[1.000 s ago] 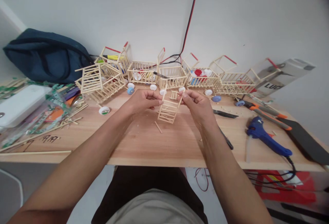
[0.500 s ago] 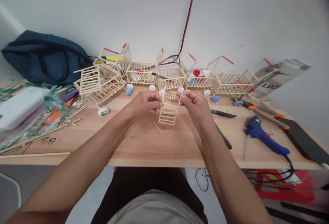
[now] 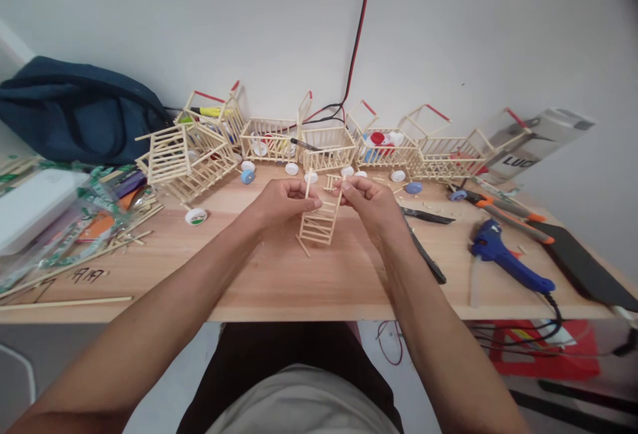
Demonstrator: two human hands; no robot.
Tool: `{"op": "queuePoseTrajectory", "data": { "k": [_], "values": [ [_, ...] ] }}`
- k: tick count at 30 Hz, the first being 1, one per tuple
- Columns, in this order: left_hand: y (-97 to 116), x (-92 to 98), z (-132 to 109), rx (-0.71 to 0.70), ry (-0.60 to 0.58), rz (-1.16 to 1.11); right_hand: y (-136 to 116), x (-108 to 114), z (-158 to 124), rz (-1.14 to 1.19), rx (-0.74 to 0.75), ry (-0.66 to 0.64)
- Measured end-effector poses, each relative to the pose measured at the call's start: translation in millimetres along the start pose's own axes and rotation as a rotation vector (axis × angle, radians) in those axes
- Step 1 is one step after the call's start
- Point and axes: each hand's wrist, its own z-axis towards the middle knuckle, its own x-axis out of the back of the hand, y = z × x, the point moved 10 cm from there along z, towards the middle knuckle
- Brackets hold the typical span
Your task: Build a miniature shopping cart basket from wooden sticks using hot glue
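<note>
Between my two hands is a small ladder-like frame [image 3: 318, 228] of thin wooden sticks, tilted above the table. My left hand [image 3: 292, 201] pinches its left side, thumb across the upper part. The fingers of my right hand [image 3: 366, 196] are closed on the top of its right upright. A loose short stick [image 3: 302, 246] lies on the table just below the frame's left corner. Behind the hands stands a row of miniature stick carts, among them a middle cart [image 3: 329, 148] and a cart with bottle caps in it [image 3: 383, 145].
A blue glue gun [image 3: 508, 254] lies at the right, near orange-handled pliers [image 3: 518, 218] and a black tool [image 3: 426, 258]. At the left are a tipped stick cart [image 3: 184, 161], a white box [image 3: 40, 208], loose sticks [image 3: 74, 301] and a blue bag [image 3: 84, 115].
My left thumb has shifted right and now lies over the frame's upper part. The frame has tilted a little between my hands. The whole view has slid slightly.
</note>
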Motion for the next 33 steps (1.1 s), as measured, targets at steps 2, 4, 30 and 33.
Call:
{"op": "queuePoseTrajectory", "data": {
  "k": [2, 4, 30, 33],
  "values": [
    [-2, -0.2, 0, 0.005, 0.019, -0.002, 0, -2, 0, 0.007, -0.004, -0.003],
    [-3, -0.3, -1, 0.015, 0.04, -0.009, 0, -2, -1, 0.001, 0.0, 0.007],
    [15, 15.6, -2, -0.108, 0.089, 0.085, 15, 3, 1, 0.02, -0.083, 0.021],
    [18, 22.2, -1, -0.157, 0.121, 0.098, 19, 1, 1, 0.014, -0.106, 0.004]
  ]
}}
